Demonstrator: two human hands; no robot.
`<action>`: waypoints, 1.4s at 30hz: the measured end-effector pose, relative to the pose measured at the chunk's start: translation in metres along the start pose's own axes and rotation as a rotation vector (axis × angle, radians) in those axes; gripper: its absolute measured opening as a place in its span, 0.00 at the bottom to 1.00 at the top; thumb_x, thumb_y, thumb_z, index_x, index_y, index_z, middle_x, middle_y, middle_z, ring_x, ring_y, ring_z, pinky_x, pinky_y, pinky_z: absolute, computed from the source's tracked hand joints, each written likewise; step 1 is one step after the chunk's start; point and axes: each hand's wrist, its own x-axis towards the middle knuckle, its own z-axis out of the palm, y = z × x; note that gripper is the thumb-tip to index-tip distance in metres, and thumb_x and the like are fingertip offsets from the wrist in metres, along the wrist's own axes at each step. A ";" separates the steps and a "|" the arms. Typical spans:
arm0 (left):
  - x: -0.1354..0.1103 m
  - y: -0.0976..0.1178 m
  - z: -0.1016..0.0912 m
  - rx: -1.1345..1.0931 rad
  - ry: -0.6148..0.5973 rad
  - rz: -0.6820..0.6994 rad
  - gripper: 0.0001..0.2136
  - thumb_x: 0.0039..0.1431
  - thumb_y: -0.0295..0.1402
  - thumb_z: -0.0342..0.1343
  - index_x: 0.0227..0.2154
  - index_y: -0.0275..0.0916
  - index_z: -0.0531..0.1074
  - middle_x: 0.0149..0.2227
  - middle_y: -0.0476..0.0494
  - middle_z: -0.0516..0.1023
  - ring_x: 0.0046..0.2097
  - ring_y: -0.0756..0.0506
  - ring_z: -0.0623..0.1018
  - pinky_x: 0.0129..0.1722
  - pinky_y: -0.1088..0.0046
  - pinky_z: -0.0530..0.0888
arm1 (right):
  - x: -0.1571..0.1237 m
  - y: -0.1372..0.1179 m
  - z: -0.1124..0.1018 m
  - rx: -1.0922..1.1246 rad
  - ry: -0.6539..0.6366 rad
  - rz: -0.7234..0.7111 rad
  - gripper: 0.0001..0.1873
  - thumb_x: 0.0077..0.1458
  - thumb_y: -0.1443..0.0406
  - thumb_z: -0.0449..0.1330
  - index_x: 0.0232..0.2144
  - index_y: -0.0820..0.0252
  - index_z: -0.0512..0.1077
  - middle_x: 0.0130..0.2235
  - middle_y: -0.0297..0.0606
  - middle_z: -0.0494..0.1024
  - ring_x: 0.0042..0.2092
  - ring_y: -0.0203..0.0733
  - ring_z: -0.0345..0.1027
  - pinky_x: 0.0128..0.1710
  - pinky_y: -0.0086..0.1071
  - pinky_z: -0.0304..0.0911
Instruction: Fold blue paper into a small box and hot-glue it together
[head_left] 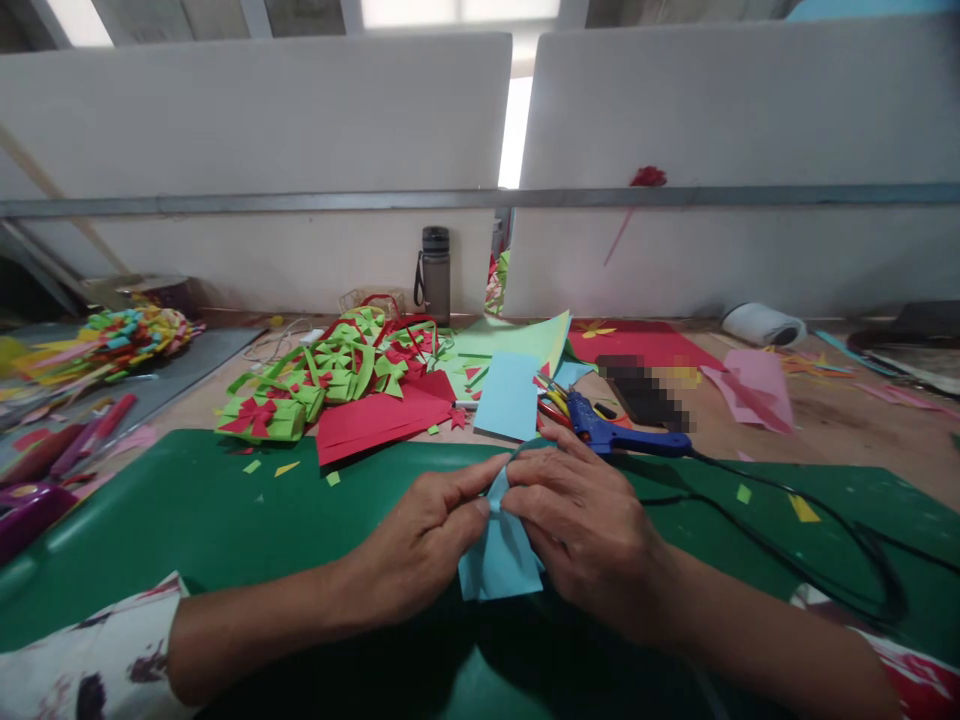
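A small piece of folded light blue paper [499, 560] is held up over the green mat [247, 540] between both hands. My left hand [431, 535] pinches its upper left side between thumb and forefinger. On the other side, the fingers of my right hand [585, 510] close on the paper's upper right part and hide some of it. The lower end of the paper flares out and hangs free. Just beyond my right hand lies a blue glue gun [600, 425], its black cord running off to the right.
Several green paper boxes with red bows [262, 415] crowd the back left beside red paper sheets [390, 415]. A blue paper sheet [508, 395], a dark bottle [435, 275], a blurred dark object [645, 390] and a white roll [763, 325] stand or lie farther back. Paper scraps dot the mat.
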 end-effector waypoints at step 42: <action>-0.003 -0.020 0.005 0.167 0.071 0.067 0.15 0.64 0.34 0.44 0.49 0.38 0.70 0.38 0.47 0.76 0.36 0.48 0.73 0.42 0.73 0.68 | 0.001 0.005 0.002 -0.031 0.050 0.033 0.09 0.53 0.75 0.52 0.28 0.61 0.71 0.29 0.36 0.76 0.32 0.37 0.68 0.50 0.45 0.53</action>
